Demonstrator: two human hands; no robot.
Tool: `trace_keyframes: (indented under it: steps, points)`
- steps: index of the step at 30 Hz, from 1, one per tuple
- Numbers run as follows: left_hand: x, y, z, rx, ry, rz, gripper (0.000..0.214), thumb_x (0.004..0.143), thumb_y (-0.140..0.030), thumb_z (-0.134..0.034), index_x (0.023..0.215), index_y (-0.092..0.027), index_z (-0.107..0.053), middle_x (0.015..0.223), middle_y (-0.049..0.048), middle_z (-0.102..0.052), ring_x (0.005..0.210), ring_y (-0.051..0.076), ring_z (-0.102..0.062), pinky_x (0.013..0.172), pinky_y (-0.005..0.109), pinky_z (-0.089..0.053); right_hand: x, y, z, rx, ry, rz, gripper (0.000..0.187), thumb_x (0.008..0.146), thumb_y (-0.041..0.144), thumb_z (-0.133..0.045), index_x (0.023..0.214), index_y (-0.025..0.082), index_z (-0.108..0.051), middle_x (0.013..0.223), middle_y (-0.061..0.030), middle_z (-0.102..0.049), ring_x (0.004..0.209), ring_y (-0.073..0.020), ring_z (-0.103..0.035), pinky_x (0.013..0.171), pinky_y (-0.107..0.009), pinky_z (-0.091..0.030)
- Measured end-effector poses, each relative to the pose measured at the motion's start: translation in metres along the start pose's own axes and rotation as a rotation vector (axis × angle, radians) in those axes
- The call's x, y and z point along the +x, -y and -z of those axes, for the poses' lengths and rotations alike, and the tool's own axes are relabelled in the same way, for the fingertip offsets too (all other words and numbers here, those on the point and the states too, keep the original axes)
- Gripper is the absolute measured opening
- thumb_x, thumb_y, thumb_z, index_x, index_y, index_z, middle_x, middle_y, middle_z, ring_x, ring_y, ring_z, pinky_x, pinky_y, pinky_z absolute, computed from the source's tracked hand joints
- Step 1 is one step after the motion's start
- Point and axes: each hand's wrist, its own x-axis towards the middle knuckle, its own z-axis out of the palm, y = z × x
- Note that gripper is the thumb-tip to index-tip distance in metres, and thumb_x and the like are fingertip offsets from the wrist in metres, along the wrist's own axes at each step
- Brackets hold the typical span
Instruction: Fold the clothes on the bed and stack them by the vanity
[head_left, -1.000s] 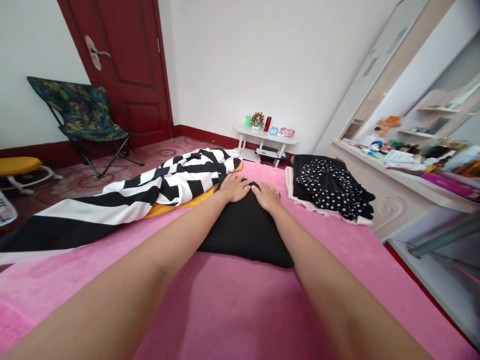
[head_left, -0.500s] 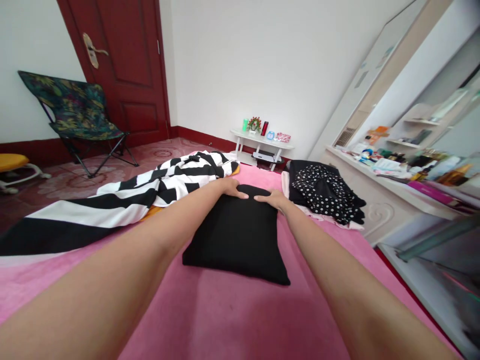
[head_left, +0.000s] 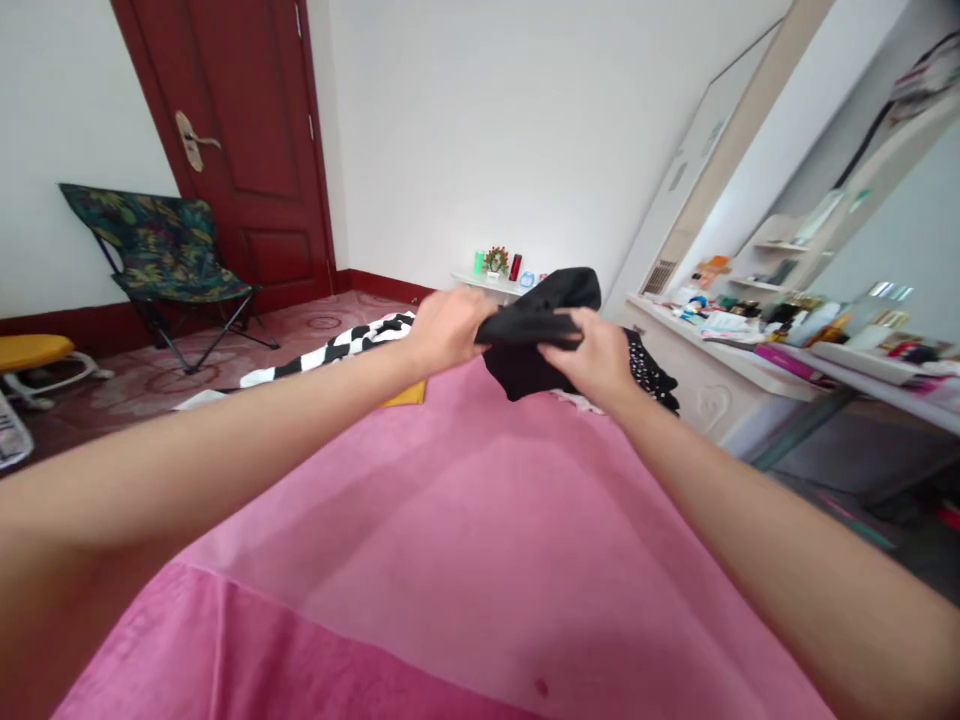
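A folded black garment (head_left: pixel 534 328) is held up above the far part of the pink bedspread (head_left: pixel 480 520). My left hand (head_left: pixel 451 325) grips its left end, and my right hand (head_left: pixel 596 358) has the right end, thumb below and fingers around the edge. Part of the cloth stands up behind the hands, and another part hangs down between them. What kind of garment it is, I cannot make out. Behind my right hand lies a black polka-dot garment (head_left: pixel 652 372), partly hidden. Beyond my left forearm is black-and-white striped cloth (head_left: pixel 337 350), with yellow cloth (head_left: pixel 406 396) near it.
A small white table (head_left: pixel 484 280) with a potted plant (head_left: pixel 496 262) stands by the far wall. A dresser (head_left: pixel 750 365) crowded with bottles runs along the right. To the left are a folding chair (head_left: pixel 172 250), a yellow stool (head_left: pixel 34 350) and a red door (head_left: pixel 247 150).
The black garment, lying flat on the bed before, has been lifted and doubled over between both hands, farther from me. My view has tilted and shifted a little.
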Motion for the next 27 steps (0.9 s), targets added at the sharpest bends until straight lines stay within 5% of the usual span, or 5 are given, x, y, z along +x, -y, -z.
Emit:
trace_keyframes:
  steps: [5, 8, 14, 19, 27]
  points:
    - [-0.137, -0.026, -0.049, -0.117, 0.324, -0.185, 0.029, 0.069, -0.025, -0.063, 0.098, -0.02, -0.063, 0.091, 0.0076, -0.058, 0.085, 0.024, -0.055, 0.075, 0.035, -0.047, -0.138, -0.008, -0.023, 0.014, 0.411, 0.466, 0.056, 0.064, 0.002, -0.051, 0.114, 0.025, -0.059, 0.104, -0.005, -0.06, 0.097, -0.0226, -0.053, 0.081, -0.034, -0.047]
    - [-0.177, -0.034, -0.053, -0.244, 0.286, -0.109, 0.041, 0.074, -0.024, -0.06, 0.116, -0.022, -0.059, 0.105, 0.0094, -0.057, 0.096, 0.025, -0.054, 0.081, 0.036, -0.047, -0.186, -0.006, -0.027, 0.119, 0.412, 0.37, 0.065, 0.058, -0.004, -0.044, 0.115, 0.025, -0.058, 0.111, -0.0053, -0.057, 0.101, -0.0221, -0.051, 0.085, -0.037, -0.046]
    - [-0.176, -0.04, -0.02, -0.483, 0.32, -0.126, 0.021, 0.086, -0.028, -0.051, 0.101, -0.027, -0.065, 0.085, 0.0018, -0.064, 0.073, 0.016, -0.06, 0.068, 0.028, -0.048, -0.183, -0.003, -0.015, 0.411, 0.32, 0.223, 0.049, 0.068, 0.002, -0.047, 0.11, 0.026, -0.056, 0.108, -0.0044, -0.057, 0.095, -0.0194, -0.055, 0.083, -0.034, -0.047]
    - [-0.159, -0.044, -0.005, -0.444, -0.044, -0.135, 0.033, 0.088, -0.028, -0.048, 0.121, -0.03, -0.054, 0.11, 0.0053, -0.061, 0.098, 0.021, -0.058, 0.088, 0.036, -0.047, -0.141, -0.002, -0.012, 0.423, 0.087, 0.078, 0.021, 0.087, 0.022, -0.046, 0.104, 0.025, -0.058, 0.106, -0.0056, -0.06, 0.096, -0.02, -0.056, 0.081, -0.034, -0.047]
    - [-0.142, -0.022, -0.05, -0.309, 0.107, -0.022, 0.067, 0.067, -0.02, -0.069, 0.129, -0.028, -0.046, 0.132, 0.0083, -0.044, 0.119, 0.028, -0.045, 0.101, 0.043, -0.039, -0.145, 0.014, -0.033, 0.14, 0.332, 0.181, 0.052, 0.072, 0.024, -0.064, 0.121, 0.024, -0.048, 0.118, -0.0083, -0.054, 0.109, -0.026, -0.051, 0.092, -0.043, -0.044]
